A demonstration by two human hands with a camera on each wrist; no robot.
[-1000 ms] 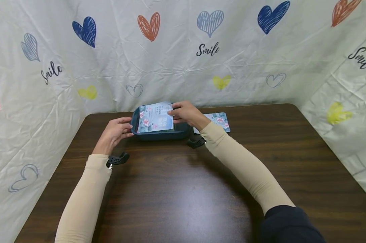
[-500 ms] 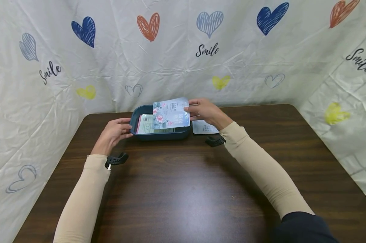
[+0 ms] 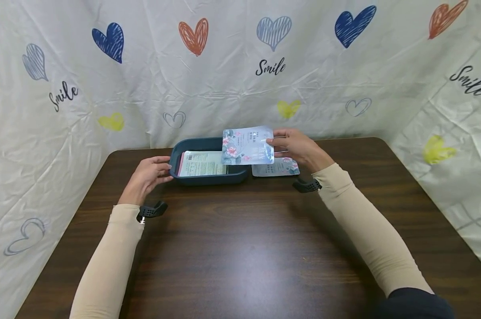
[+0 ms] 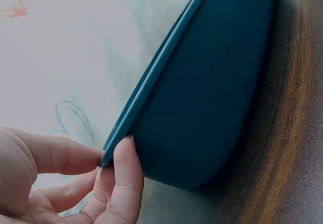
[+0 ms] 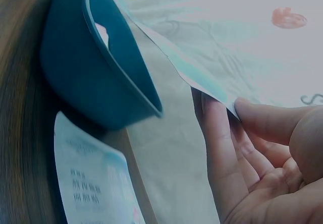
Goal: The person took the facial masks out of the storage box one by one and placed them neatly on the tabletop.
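Note:
My right hand (image 3: 298, 146) pinches the edge of a pale blue floral sachet (image 3: 247, 145) between thumb and fingers, holding it above the right end of a dark teal bin (image 3: 208, 179). In the right wrist view the held sachet (image 5: 186, 67) appears nearly edge-on, raised over the bin's rim. My left hand (image 3: 146, 175) pinches the bin's left rim, thumb on one side and fingers on the other, as the left wrist view shows at the rim (image 4: 146, 82). Inside the bin lies a pale green printed packet (image 3: 202, 164) with a pink edge beneath it.
A second blue floral sachet (image 3: 278, 168) lies on the brown wooden table (image 3: 240, 239), just right of the bin and below my right hand. Behind the table's far edge hangs a white curtain (image 3: 224, 88) printed with hearts and words.
My right hand has lifted the sachet out of the bin and moved right with it, uncovering the pale green packet. My left hand has stayed at the bin's rim.

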